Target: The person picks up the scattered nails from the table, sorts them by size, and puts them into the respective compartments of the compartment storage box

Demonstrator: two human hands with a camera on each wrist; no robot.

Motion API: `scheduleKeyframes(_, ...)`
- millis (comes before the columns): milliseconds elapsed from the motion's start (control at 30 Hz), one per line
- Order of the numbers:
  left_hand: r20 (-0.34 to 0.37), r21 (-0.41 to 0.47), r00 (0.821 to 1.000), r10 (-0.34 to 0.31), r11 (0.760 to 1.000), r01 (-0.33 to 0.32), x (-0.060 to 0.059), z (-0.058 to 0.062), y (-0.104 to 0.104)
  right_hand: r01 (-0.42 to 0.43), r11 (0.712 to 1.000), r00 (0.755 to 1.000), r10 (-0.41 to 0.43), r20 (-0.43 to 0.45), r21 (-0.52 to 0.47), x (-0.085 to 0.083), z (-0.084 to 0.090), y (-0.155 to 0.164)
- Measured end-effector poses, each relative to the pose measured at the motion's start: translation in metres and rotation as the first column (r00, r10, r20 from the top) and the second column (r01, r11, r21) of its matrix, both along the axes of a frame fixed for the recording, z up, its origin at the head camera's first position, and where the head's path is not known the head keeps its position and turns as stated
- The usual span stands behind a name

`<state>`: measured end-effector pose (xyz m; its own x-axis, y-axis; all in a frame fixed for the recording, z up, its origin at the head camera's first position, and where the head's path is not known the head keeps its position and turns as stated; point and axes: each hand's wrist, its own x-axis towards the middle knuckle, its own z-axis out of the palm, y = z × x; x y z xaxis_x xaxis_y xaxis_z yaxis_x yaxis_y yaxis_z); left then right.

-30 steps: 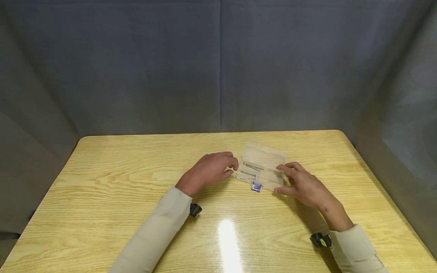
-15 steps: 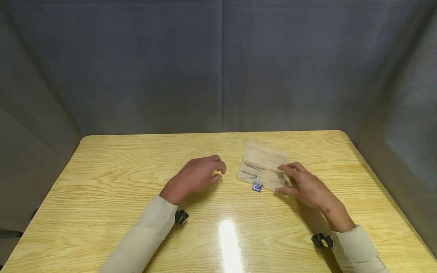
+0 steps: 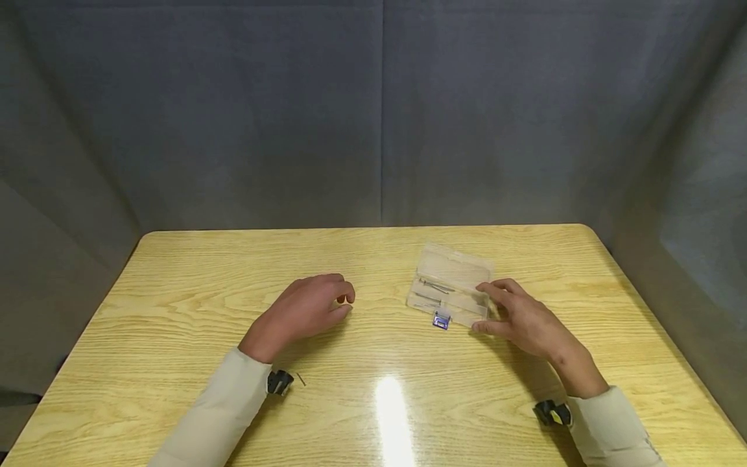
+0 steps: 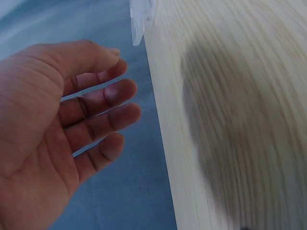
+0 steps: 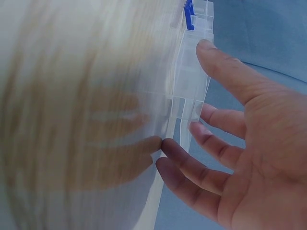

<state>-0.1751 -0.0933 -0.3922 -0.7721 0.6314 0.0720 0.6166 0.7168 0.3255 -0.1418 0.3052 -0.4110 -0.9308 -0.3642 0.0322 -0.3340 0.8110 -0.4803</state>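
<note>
One clear plastic box (image 3: 448, 288) on the table (image 3: 175, 272), lid flipped open toward the far edge, one blue latch (image 3: 440, 320) on the near side. Looks like two thin metal pins (image 3: 433, 285) inside, hard to count for sure. Right hand (image 3: 528, 321) relaxed, fingers touching the box's right end, thumb along the near edge. Left hand (image 3: 303, 311) well apart to the left, loosely curled, holding nothing. One tiny dark pin (image 3: 301, 379) near the left wrist.

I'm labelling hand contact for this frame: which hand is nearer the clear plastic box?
The right hand. Its fingers touch the right end of the clear plastic box. The left hand is apart from it, over the table to the box's left, holding nothing.
</note>
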Motion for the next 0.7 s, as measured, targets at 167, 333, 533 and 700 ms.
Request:
scheduleKeyframes(167,0.021,-0.018,1.0,0.02,1.0,-0.019,0.006,0.0,-0.015,-0.002,1.0,1.0,0.002,-0.001,-0.004,0.0,-0.001,0.0)
scheduleKeyframes(333,0.043,-0.042,0.998,0.054,0.998,-0.052,0.015,-0.001,-0.035,-0.003,1.0,1.0,0.003,0.002,-0.006,0.0,-0.001,0.0)
scheduleKeyframes(533,0.065,-0.048,0.994,0.085,0.995,-0.082,0.022,-0.003,-0.058,-0.003,1.0,1.0,0.003,0.009,-0.001,0.0,0.0,-0.001)
scheduleKeyframes(700,0.09,-0.047,0.991,0.101,0.994,-0.097,0.023,-0.004,-0.071,0.001,1.0,1.0,-0.001,0.005,0.008,0.0,0.0,0.0)
